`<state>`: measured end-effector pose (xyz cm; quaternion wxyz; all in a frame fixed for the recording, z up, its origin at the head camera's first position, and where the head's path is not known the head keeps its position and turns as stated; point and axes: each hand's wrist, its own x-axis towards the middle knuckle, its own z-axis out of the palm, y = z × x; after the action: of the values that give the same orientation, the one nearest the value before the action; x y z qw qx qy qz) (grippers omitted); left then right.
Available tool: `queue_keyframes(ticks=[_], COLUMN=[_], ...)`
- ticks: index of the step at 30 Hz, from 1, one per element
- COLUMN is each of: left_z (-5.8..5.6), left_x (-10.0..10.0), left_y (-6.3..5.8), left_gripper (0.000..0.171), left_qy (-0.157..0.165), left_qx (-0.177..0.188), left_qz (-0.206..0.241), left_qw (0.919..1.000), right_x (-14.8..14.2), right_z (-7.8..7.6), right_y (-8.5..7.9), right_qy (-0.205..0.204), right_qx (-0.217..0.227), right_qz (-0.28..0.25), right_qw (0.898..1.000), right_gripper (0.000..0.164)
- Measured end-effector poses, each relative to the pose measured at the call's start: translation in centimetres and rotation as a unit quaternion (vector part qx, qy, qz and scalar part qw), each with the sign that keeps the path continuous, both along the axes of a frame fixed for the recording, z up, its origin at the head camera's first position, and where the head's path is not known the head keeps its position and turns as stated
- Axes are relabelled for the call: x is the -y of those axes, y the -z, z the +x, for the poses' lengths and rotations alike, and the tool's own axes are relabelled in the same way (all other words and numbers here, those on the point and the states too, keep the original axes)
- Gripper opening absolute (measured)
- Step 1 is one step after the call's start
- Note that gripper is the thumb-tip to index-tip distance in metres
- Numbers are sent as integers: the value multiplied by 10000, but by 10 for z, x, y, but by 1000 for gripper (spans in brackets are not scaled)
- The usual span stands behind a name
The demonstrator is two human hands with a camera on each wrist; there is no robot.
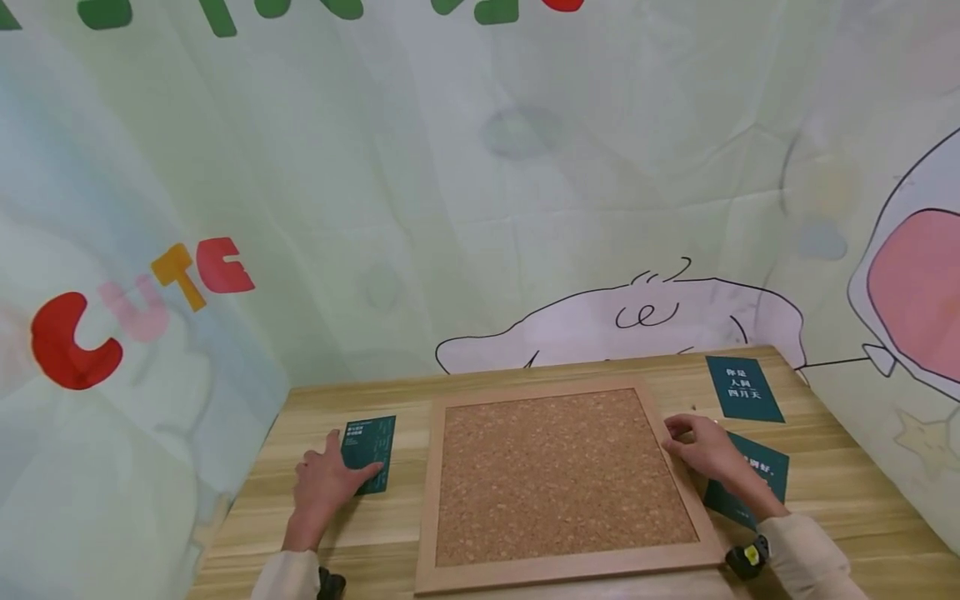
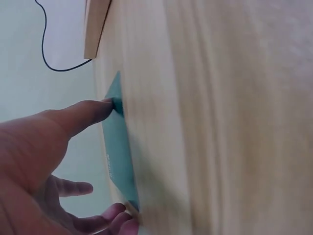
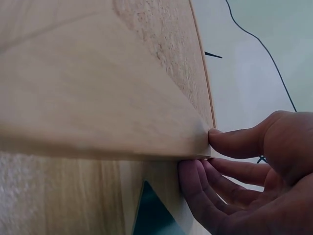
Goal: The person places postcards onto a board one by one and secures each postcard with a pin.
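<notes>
- Between the two hands: the framed corkboard [image 1: 562, 483], lying on the wooden table [image 1: 375, 546].
- At the left hand [image 1: 326, 479]: the left card [image 1: 371, 442], left of the framed corkboard and apart from it.
- At the right hand [image 1: 708, 450]: the framed corkboard's right edge.
- Below the right wrist, partly hidden by it: the near right card [image 1: 774, 477].
- Beyond the right hand, farther right: the far right card [image 1: 744, 388].
- Beyond both hands, behind the wooden table: the cloth backdrop [image 1: 375, 208].

Head cam: up high, wide, faces fwd & down; backdrop [image 1: 450, 192] at 12 o'clock, board [image 1: 562, 475] at 6. L wrist cam: v. close, low over tabletop [image 2: 230, 122], tipped sideways, L hand [image 2: 34, 152] at 8 o'clock. R wrist cam: ditto, R hand [image 3: 283, 156] at 4. Head/L share green card [image 1: 367, 446]; head/R share board.
</notes>
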<state>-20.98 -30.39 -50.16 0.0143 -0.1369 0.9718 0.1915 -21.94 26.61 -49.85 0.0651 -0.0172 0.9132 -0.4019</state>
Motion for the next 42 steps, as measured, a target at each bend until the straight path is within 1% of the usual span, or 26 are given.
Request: queue_keyframes(ticks=[3,7,10,13,18,22,25,32,38,42], left_z=[-3,-6,-5,-4,-2,-1,0,3,5,7], left_x=[1,0,1,3,6,7,7,5,4,4], left_y=[0,-5,-9,-11,-11,-11,-11,-11,-9,-9], left_gripper=[109,110,112,115,119,121,121,117,118,119], left_qy=[-64,-187,-270,-287,-276,-330,-298,-24,25,281], left_qx=[116,400,618,735,723,792,790,584,465,308], left_qz=[212,443,470,538,720,845,927,965,994,1024], left_qw=[9997,9980,9966,9954,9944,9927,9921,9936,9940,9939], right_x=[1,1,2,3,4,4,4,4,6,7], right_z=[1,1,1,1,1,0,0,0,1,1], right_y=[1,2,3,3,1,3,3,4,5,4], right_qy=[21,90,114,136,198,227,245,281,365,376], right_qx=[-55,-46,-12,6,13,18,29,11,32,37], right_qz=[-25,-43,-53,-65,-57,-41,-30,-2,-72,-75], right_qw=[10000,9999,9999,9999,9998,9997,9997,9996,9993,9993], right_gripper=[40,40,40,41,42,43,43,42,41,41])
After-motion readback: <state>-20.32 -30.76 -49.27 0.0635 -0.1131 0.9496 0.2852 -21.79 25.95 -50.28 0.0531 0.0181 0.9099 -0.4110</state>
